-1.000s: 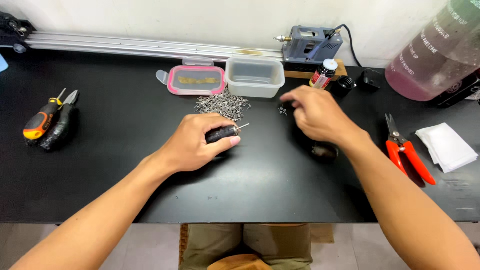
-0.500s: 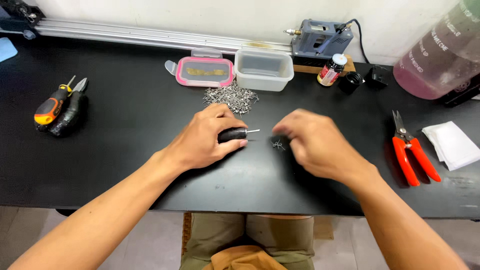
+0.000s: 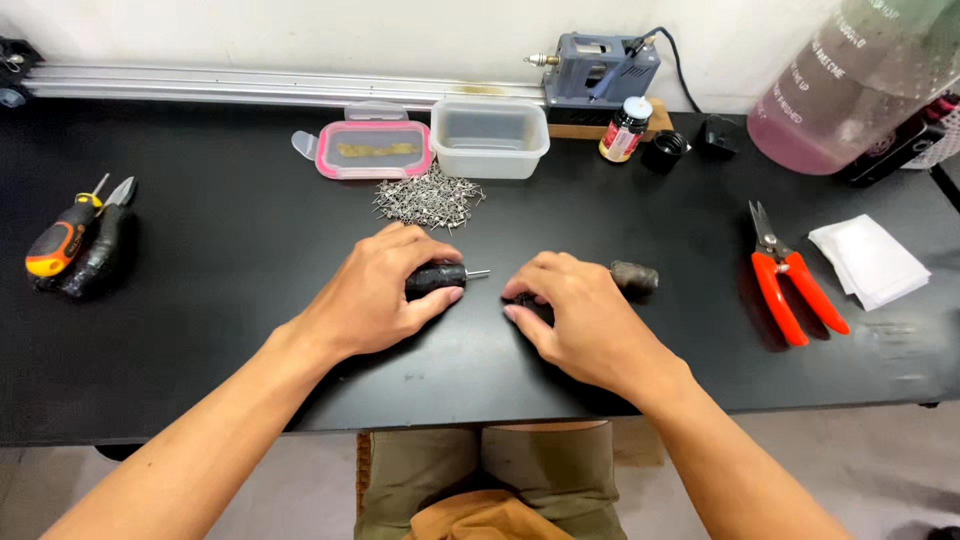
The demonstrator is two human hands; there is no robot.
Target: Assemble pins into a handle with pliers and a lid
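Note:
My left hand (image 3: 375, 290) is closed around a small black cylindrical part (image 3: 437, 276) with a short metal shaft sticking out to the right. It rests on the black table (image 3: 230, 300). My right hand (image 3: 575, 315) lies just to the right, its fingers curled over a small dark piece that is mostly hidden. A dark rounded part (image 3: 634, 277) lies on the table right behind that hand. The two hands are a few centimetres apart.
A pile of small metal pins (image 3: 428, 199) lies behind the hands, with a pink-rimmed lid (image 3: 373, 150) and clear box (image 3: 489, 137) beyond. Red cutters (image 3: 790, 280) and white tissues (image 3: 868, 260) sit right; screwdriver (image 3: 62, 238) and pliers left. A pink jug (image 3: 840, 90) stands far right.
My right hand came back from the far side of the table to a spot beside my left hand, bringing a small dark piece. My left hand kept its hold and barely moved.

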